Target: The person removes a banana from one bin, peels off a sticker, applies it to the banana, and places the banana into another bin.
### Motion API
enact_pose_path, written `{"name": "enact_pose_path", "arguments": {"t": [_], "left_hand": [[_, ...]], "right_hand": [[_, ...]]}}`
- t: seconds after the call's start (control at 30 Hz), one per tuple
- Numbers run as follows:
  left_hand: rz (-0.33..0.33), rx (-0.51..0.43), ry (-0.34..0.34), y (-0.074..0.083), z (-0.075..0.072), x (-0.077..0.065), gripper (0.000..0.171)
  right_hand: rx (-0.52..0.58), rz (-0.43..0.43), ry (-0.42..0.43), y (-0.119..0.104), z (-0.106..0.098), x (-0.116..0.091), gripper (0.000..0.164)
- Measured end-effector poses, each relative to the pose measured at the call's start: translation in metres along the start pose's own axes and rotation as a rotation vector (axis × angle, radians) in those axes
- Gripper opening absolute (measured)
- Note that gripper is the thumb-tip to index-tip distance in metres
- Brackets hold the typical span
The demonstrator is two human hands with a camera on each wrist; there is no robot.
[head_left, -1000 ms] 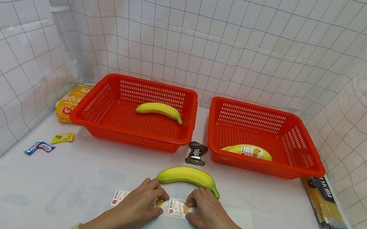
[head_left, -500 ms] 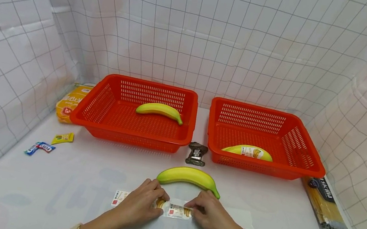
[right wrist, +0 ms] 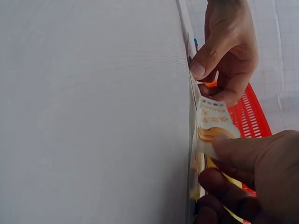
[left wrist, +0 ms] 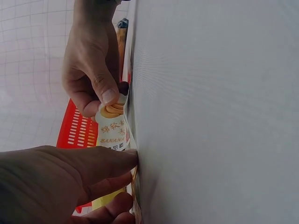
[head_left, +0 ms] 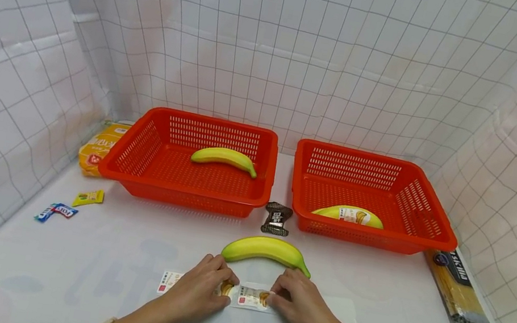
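A strip of banana stickers point(head_left: 171, 281) on pale backing lies across the white table in front of me. At its middle, my left hand point(head_left: 202, 289) holds the strip down between thumb and fingers, covering part of it. My right hand point(head_left: 298, 303) pinches the right end of one sticker point(head_left: 251, 297), printed with bananas and lettering. In the left wrist view that sticker point(left wrist: 112, 125) stands raised off the backing at the pinched end, its other end near my left thumb. Just beyond both hands lies a yellow-green banana point(head_left: 266, 249), its stem pointing right.
Behind stand two red baskets: the left basket point(head_left: 189, 199) holds a plain banana point(head_left: 224, 157), the right basket point(head_left: 364, 236) a stickered banana point(head_left: 355, 215). A dark wrapped snack point(head_left: 276, 219) lies between them. Small candies point(head_left: 88, 197), an orange bag point(head_left: 101, 148) and a pasta pack point(head_left: 458, 289) lie outward.
My right hand has shifted slightly right, and the sticker's right end has come up off the backing with it. My left hand stays in place on the strip.
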State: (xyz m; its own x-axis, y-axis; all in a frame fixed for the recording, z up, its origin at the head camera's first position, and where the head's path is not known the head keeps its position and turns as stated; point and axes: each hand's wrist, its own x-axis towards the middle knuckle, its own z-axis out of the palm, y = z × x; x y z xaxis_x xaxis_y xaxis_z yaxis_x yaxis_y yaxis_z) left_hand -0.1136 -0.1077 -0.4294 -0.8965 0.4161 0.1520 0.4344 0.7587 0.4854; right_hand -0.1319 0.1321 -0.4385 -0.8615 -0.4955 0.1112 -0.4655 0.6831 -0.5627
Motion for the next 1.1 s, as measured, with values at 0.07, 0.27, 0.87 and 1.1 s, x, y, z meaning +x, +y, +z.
{"name": "enact_pose_path", "arguments": {"t": [0.07,0.27,0.87,1.1], "left_hand": [[0.004,0.003,0.000,0.000,0.000,0.000,0.024],[0.010,0.013,0.017,0.003,0.000,0.000,0.023],[-0.136,-0.369,0.022,0.019,-0.013,0.053,0.017],[-0.140,-0.298,0.092,0.018,-0.018,0.072,0.017]], "right_hand": [[0.031,-0.007,-0.001,0.002,-0.002,-0.002,0.010],[0.157,0.081,-0.032,0.001,-0.016,-0.007,0.007],[0.024,-0.002,0.125,-0.005,-0.050,0.020,0.014],[0.006,0.071,0.135,-0.003,-0.053,0.040,0.022]]}}
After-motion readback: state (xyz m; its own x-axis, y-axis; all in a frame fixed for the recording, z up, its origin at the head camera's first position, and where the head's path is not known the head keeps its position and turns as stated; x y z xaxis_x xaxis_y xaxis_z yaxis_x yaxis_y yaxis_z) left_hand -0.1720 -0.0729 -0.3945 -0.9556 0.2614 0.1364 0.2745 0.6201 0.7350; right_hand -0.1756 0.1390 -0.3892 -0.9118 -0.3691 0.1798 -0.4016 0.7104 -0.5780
